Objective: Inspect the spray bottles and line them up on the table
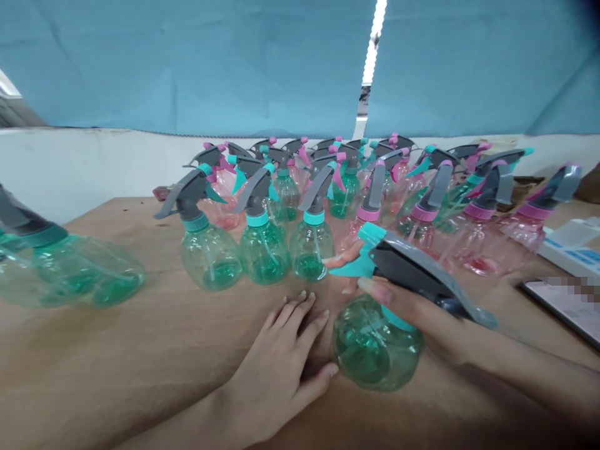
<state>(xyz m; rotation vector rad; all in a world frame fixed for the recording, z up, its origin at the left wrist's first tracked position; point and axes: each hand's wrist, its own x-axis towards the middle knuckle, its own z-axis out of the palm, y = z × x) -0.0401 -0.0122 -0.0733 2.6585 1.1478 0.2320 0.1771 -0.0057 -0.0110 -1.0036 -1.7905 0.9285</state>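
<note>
My right hand [412, 306] grips a green spray bottle [379, 353] around its neck, just under the grey and teal spray head. This bottle is tilted, its base turned toward my left hand. Part of my right hand's fingers is hidden behind the spray head. My left hand [285, 362] rests palm down on the wooden table [187, 350], fingers stretched out, holding nothing, with its thumb close to the bottle. Just beyond it stands another green spray bottle [312, 250], upright at the front of the group.
Several green and pink spray bottles [478, 237] stand in rows behind my hands. At the left edge are more green bottles [94, 269]. A phone [562, 306] and a white and blue box [572, 247] lie at the right. A blue curtain [210, 69] hangs behind.
</note>
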